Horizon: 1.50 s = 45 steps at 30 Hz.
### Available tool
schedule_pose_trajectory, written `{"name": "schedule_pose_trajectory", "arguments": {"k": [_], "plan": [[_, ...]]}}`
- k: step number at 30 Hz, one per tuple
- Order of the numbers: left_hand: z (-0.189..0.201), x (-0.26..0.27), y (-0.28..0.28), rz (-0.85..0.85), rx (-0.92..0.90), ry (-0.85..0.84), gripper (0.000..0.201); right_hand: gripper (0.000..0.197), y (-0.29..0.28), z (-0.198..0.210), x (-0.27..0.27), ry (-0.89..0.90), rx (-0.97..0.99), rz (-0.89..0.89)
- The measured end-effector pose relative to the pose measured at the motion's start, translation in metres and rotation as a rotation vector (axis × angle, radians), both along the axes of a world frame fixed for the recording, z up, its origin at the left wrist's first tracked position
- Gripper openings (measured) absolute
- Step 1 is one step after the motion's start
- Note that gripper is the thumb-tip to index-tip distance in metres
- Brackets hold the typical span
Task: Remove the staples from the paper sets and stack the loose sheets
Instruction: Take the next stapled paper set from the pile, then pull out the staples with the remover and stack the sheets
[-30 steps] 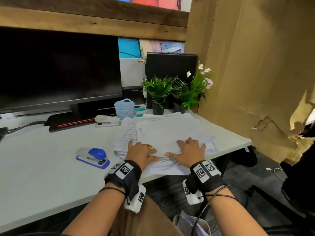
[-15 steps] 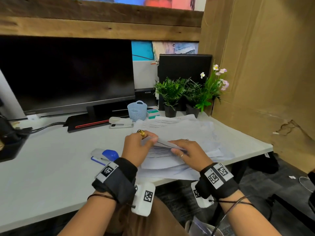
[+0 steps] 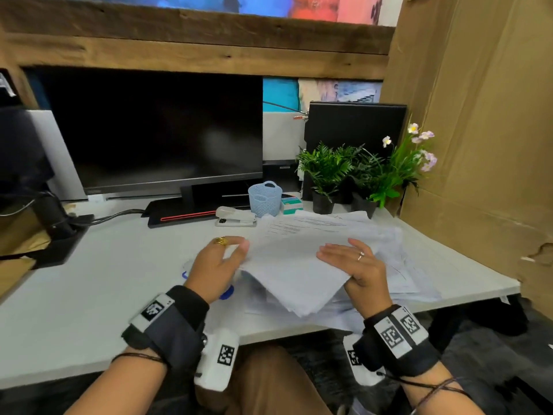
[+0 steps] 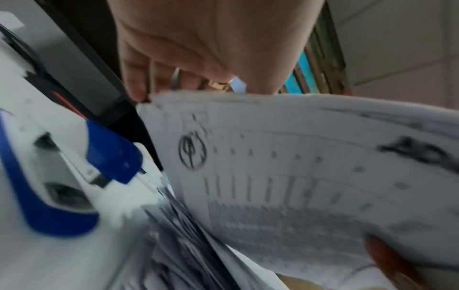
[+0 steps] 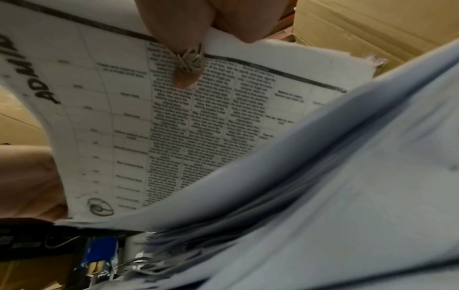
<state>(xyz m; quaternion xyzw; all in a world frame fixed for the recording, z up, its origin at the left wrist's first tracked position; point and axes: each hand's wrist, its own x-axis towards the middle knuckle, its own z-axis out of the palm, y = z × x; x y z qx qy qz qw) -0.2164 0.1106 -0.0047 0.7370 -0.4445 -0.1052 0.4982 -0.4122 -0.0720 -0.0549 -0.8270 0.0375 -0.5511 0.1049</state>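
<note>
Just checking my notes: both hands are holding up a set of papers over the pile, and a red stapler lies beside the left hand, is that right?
Not quite: the stapler is blue and white, as the left wrist view shows. The left hand and right hand do hold the paper set over the pile.

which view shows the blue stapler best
The left wrist view: the blue stapler fills the left side, lying on the desk beside the paper pile. In the head view the left hand covers nearly all of it. The right wrist view shows only a small blue patch, too unclear to name.
</note>
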Motion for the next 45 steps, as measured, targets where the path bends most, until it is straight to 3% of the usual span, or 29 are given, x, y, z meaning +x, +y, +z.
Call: {"name": "schedule_pose_trajectory", "arguments": {"k": [4,6,7,9,14,17,20,22,24,25,28,30,32,36,42,45], "plan": [[0.001,0.036,0.011,0.137,0.277,0.174,0.047,0.027,0.011,0.006,0.005,-0.086,-0.147,0.037],[0.004,0.039,0.016,0.081,0.378,0.321,0.039,0.017,0.015,0.01,0.011,-0.065,-0.117,0.093],[0.006,0.036,0.019,0.029,0.399,0.4,0.028,0.018,0.017,0.01,0.013,-0.033,-0.084,0.112],[0.005,0.031,0.025,-0.046,0.44,0.395,0.01,0.018,0.02,0.008,0.015,0.07,0.003,0.128],[-0.007,0.036,0.032,-0.021,0.295,0.273,0.014,0.057,0.015,0.001,0.013,0.394,0.249,0.006],[-0.01,0.036,0.035,0.035,0.238,0.172,0.013,0.059,0.019,0.01,0.012,0.441,0.488,-0.148],[-0.016,0.035,0.036,-0.006,0.348,0.133,0.012,0.063,0.018,0.017,0.012,0.265,0.762,-0.299],[-0.021,0.032,0.039,-0.025,0.434,0.117,0.017,0.058,0.016,0.021,0.015,0.137,1.119,-0.189],[-0.026,0.031,0.04,-0.025,0.471,0.081,0.024,0.042,0.017,0.029,0.02,0.005,1.534,0.084],[-0.028,0.029,0.04,-0.023,0.481,0.046,0.024,0.034,0.019,0.034,0.019,-0.005,1.624,0.127],[-0.03,0.028,0.039,-0.002,0.507,-0.051,0.026,0.014,0.019,0.035,0.02,0.163,1.459,0.009],[-0.031,0.028,0.038,0.029,0.508,-0.08,0.025,0.032,0.013,0.022,0.02,0.311,1.246,-0.119],[-0.03,0.029,0.038,0.083,0.458,-0.087,0.023,0.037,0.017,0.017,0.016,0.293,1.129,-0.154],[-0.018,0.032,0.034,0.243,0.172,-0.026,0.026,0.038,0.037,0.024,0.009,0.075,0.998,0.049],[0.022,0.038,0.028,0.32,-0.157,0.035,0.069,0.045,0.065,0.022,0.023,0.024,0.944,0.284],[0.037,0.038,0.04,0.402,-0.24,-0.194,0.071,0.047,0.079,0.015,0.035,0.082,0.909,0.365]]}}
